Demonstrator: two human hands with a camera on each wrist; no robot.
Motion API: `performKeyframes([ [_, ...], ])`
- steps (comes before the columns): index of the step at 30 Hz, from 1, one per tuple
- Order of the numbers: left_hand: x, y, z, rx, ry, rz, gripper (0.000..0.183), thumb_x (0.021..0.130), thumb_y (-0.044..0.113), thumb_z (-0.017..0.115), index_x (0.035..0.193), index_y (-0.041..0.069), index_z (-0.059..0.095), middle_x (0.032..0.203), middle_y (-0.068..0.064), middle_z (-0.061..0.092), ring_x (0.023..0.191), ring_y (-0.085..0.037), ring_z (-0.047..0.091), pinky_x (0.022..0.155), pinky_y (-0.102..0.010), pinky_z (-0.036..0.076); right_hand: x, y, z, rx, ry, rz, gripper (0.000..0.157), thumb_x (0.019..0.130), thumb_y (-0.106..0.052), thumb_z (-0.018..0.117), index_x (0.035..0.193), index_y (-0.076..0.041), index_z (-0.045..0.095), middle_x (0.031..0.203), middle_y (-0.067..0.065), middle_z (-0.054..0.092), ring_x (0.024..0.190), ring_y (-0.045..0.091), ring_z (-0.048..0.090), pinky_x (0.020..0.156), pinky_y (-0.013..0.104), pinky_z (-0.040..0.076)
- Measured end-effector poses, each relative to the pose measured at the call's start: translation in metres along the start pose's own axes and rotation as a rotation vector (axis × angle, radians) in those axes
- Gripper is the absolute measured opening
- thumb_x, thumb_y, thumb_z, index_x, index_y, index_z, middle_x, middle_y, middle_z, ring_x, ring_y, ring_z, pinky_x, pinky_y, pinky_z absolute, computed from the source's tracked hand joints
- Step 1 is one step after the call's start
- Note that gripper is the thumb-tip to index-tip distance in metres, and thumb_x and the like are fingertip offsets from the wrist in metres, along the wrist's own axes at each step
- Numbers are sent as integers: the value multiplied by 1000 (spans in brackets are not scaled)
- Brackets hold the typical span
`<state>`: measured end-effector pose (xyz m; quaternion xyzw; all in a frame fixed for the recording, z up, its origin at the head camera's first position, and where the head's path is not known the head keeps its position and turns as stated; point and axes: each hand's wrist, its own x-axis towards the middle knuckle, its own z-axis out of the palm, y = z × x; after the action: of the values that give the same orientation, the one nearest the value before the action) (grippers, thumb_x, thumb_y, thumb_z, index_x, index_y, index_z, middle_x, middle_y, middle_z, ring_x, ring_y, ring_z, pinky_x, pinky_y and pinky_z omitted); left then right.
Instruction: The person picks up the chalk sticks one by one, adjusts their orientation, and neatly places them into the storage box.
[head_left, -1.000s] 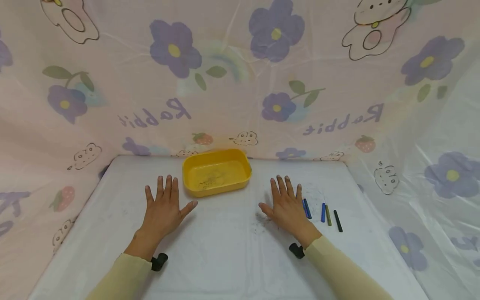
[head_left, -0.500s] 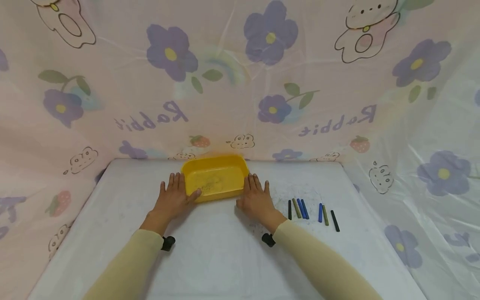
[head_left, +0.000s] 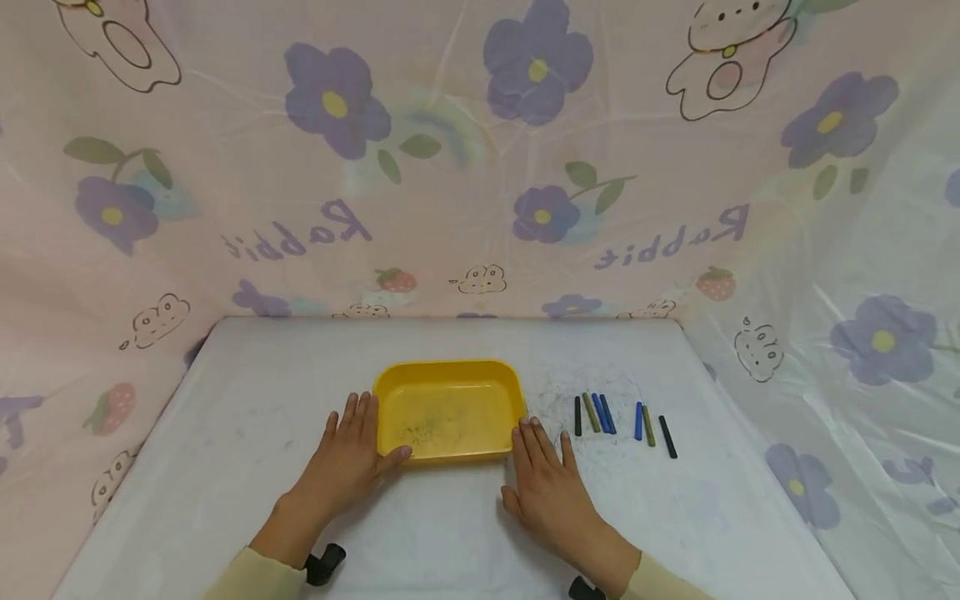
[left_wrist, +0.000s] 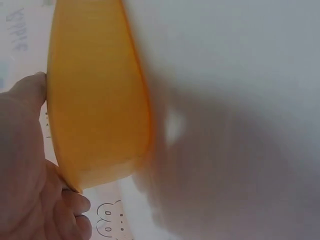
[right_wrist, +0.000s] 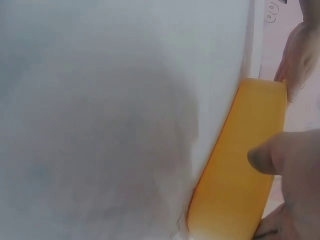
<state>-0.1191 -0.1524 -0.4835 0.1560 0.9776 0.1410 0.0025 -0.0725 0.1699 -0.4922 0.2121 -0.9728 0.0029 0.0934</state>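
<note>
A shallow yellow plastic tray (head_left: 450, 412) stands on the white-covered table, with dark smudges on its inner bottom. My left hand (head_left: 341, 462) holds its left near corner: the fingers lie along the left side and the thumb is on the near rim. At the right near corner, my right hand (head_left: 551, 487) touches the tray with nearly straight fingers. Its thumb stands off to the side in the head view. The left wrist view shows the tray's outer wall (left_wrist: 97, 95) beside the left thumb. In the right wrist view the thumb appears in front of the wall (right_wrist: 230, 185).
Several short crayon-like sticks (head_left: 606, 414) in black, olive and blue lie right of the tray. Dark marks (head_left: 555, 396) smudge the white table cover (head_left: 247, 433) around them. A patterned curtain (head_left: 465, 183) closes off the back and sides.
Both hands have come from spread and apart on either side to the tray's near corners. The tray has slid toward me, away from the back curtain. The sticks lie as before.
</note>
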Motion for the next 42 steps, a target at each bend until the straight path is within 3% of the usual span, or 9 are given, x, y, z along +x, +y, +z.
performKeyframes([
  [7,-12,8,-3,-26,-43,-12,103,103,63,57,163,-12,20,170,-32,22,160,-49,18,125,-72,19,-18,-3,-8,4,-36,7,79,99,-46,68,156,4,45,164,21,44,153,36,42,119,71,33],
  [13,-8,2,-9,15,-35,21,104,102,69,52,163,-10,23,171,-30,22,160,-48,19,124,-74,18,-9,10,-13,64,64,18,67,100,-40,69,149,4,55,153,20,57,144,38,52,115,72,39],
  [18,0,-6,-9,60,-8,57,103,102,72,48,164,-8,26,171,-28,24,161,-45,19,126,-72,15,6,41,-15,67,201,48,60,97,-36,74,139,5,62,138,22,65,129,43,60,110,73,44],
  [24,0,-10,-2,65,-37,44,110,100,77,46,165,-7,20,173,-26,19,163,-43,13,128,-70,8,21,100,-13,6,251,21,54,92,-26,81,129,10,64,124,26,67,117,47,62,103,68,50],
  [27,1,-11,0,56,-25,45,112,98,79,47,165,-7,20,173,-26,18,163,-42,13,129,-69,8,25,132,-17,-53,181,-4,56,87,-23,86,128,9,65,125,26,66,120,48,60,103,67,49],
  [31,0,-11,1,47,-15,46,113,97,79,49,165,-8,20,173,-26,18,162,-42,15,129,-69,10,27,156,-20,-54,-17,-30,64,86,-33,88,133,4,64,137,23,62,132,47,53,110,70,42],
  [35,-1,-12,1,43,-18,40,114,97,79,48,165,-8,18,174,-25,16,163,-42,13,129,-68,9,34,162,-13,-7,-147,-47,68,88,-41,85,137,1,63,146,23,56,142,48,44,117,73,34],
  [42,0,-12,4,40,-19,44,115,97,80,47,165,-8,18,173,-27,19,162,-43,14,129,-68,11,46,162,0,12,-244,-23,72,89,-45,82,141,0,61,154,22,51,150,48,37,120,74,28],
])
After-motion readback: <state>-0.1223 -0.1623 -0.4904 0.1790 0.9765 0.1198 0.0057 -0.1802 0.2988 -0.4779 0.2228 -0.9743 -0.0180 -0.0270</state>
